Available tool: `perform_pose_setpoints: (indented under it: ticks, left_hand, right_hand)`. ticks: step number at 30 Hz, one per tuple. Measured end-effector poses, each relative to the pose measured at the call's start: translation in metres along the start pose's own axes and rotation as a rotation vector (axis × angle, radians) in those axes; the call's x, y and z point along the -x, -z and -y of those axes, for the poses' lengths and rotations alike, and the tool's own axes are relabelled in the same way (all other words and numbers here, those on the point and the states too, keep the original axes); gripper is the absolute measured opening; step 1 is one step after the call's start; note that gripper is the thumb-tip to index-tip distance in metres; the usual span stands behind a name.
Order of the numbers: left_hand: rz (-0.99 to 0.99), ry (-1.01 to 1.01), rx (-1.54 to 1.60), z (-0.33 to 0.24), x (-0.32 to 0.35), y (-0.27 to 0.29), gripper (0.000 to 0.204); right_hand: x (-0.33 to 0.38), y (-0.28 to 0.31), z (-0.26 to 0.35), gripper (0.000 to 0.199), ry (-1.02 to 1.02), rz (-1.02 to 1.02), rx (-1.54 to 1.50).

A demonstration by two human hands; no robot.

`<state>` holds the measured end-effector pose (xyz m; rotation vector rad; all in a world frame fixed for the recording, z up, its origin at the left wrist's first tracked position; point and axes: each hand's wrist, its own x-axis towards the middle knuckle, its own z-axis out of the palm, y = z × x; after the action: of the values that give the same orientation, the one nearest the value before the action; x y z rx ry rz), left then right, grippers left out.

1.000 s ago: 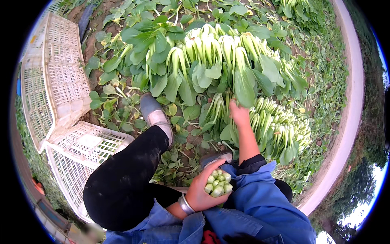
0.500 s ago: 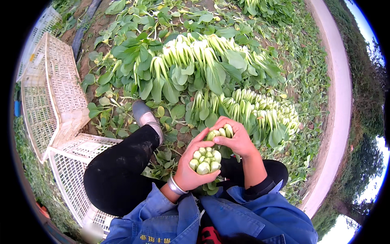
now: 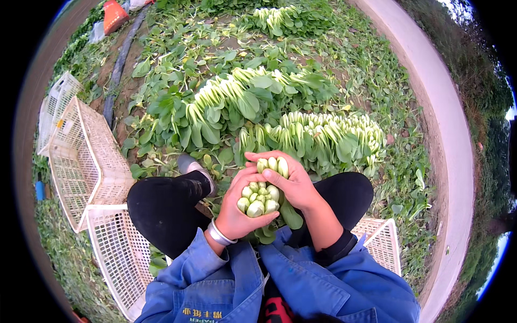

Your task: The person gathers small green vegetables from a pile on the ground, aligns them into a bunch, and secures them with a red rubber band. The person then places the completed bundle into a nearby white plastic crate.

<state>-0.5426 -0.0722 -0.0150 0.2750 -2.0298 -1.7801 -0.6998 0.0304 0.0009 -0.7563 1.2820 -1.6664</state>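
My left hand [image 3: 230, 216], a silver bangle at its wrist, is wrapped round a thick bunch of bok choy [image 3: 255, 209] with the pale stem ends facing up. Just beyond it, my right hand [image 3: 297, 188] grips a smaller bunch of bok choy [image 3: 273, 163], its stems side by side under the thumb. The two hands touch each other above my lap. Green leaves hang below them, partly hidden by the hands and sleeves.
Rows of cut bok choy lie ahead, one pile [image 3: 237, 97] farther and another pile [image 3: 334, 132] nearer right. White plastic crates [image 3: 110, 167] stand at my left, and another crate [image 3: 383, 242] is by my right knee. A black hose [image 3: 116, 75] and a concrete path [image 3: 431, 91] flank the plants.
My view has tilted, so more of the field ahead and the crate at right show. My right hand has closed in over the left, both bunches still held.
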Motion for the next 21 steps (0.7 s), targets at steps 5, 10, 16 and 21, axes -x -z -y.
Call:
perform_pose_setpoints:
  ticks: [5, 10, 16, 21]
  left_hand:
    - [-0.257, 0.053, 0.29, -0.036, 0.019, 0.006, 0.079]
    - [-0.307, -0.038, 0.104, -0.062, 0.016, 0.015, 0.085]
    - [-0.306, -0.173, -0.101, -0.096, 0.012, 0.048, 0.097]
    - [-0.082, -0.232, -0.542, -0.149, -0.01, 0.122, 0.101]
  right_hand:
    - [0.033, -0.025, 0.029, 0.02, 0.406, -0.262, 0.639]
    - [0.042, -0.064, 0.039, 0.041, 0.673, -0.18, 0.735]
    - [0.027, -0.099, 0.043, 0.063, 0.796, -0.12, 0.626]
    - [-0.009, -0.155, 0.044, 0.089, 0.558, 0.337, -0.254]
